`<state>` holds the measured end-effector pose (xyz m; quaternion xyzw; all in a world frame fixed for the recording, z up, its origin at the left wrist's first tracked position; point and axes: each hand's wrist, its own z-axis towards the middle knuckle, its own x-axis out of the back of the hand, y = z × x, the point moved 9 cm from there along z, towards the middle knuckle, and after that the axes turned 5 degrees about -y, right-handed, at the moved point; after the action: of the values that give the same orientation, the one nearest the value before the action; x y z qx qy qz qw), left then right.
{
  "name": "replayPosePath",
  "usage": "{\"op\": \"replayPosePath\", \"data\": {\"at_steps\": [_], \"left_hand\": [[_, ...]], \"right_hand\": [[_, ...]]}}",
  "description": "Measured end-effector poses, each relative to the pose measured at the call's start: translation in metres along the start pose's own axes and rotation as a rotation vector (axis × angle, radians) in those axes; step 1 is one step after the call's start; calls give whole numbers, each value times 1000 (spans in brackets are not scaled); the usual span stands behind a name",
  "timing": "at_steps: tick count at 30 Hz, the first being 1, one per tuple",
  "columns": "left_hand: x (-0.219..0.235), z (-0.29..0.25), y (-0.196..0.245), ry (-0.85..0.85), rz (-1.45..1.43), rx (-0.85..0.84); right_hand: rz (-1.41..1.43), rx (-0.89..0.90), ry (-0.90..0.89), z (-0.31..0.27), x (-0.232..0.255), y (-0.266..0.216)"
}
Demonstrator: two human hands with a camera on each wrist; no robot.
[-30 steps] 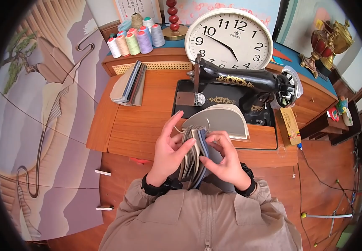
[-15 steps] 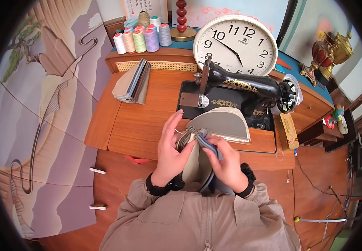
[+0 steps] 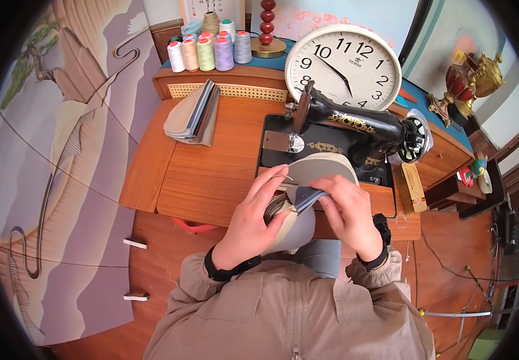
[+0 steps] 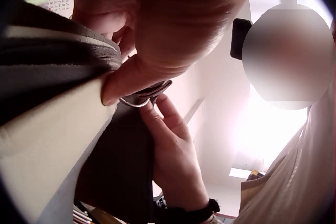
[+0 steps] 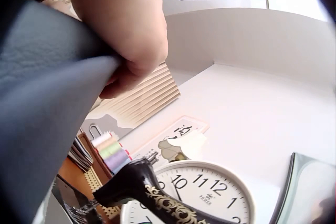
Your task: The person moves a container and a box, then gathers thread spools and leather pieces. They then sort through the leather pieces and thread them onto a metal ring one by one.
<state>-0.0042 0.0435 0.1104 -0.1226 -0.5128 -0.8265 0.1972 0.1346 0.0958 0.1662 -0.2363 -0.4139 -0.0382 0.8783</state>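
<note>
A bundle of leather-like swatches, strung on a thin metal ring (image 4: 137, 104), is between the two hands in front of the person's jacket. My left hand (image 3: 248, 227) grips the thicker part of it, its thumb pressed on a cream swatch (image 4: 47, 129) while several dark edges show behind. Thumb and fingers of my right hand (image 3: 353, 219) pinch a blue-grey swatch (image 3: 311, 195) near the ring and hold it apart from the others. In the right wrist view the grained blue-grey swatch (image 5: 47, 87) runs up into the curled fingers.
Just beyond the hands, rounded grey sheets (image 3: 325, 165) lie against a black sewing machine (image 3: 343, 114). Another swatch bundle (image 3: 192, 114) lies on the wooden table (image 3: 193, 180) at the left. Thread spools (image 3: 206, 54) and a wall clock (image 3: 355, 66) stand behind; a yellow box (image 3: 413, 187) is at the right.
The right hand has moved right, drawing the blue-grey swatch away from the bundle. The left hand's fingers have come in over the bundle's top. The head view has shifted slightly.
</note>
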Motion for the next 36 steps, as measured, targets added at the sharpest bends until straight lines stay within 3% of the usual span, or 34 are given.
{"op": "replayPosePath", "data": {"at_steps": [2,6,8,15,17,21,23,24,33,36], "left_hand": [[-2,-1,-1,-40,-64,-21],[-2,-1,-8,-83,-156,-12],[-6,-3,-20,-122,-372,116],[-9,2,-12,-203,-249,88],[-17,2,-10,-312,-253,133],[-17,8,-5,-362,-228,175],[-12,13,2,-307,-54,66],[-13,14,3,-311,-52,66],[-20,21,16,-373,37,108],[-19,24,22,-404,43,103]], "right_hand": [[166,-125,0,-4,-3,16],[150,-194,44,-9,0,11],[59,-117,-48,-10,0,4],[143,-66,-200,-6,5,6],[222,-126,-356,-11,-3,16],[123,-93,-253,-12,7,13],[-134,-31,-219,-13,12,1],[-133,-33,-215,-14,14,3],[171,16,-354,-21,12,17],[253,-21,-243,-22,14,29]]}}
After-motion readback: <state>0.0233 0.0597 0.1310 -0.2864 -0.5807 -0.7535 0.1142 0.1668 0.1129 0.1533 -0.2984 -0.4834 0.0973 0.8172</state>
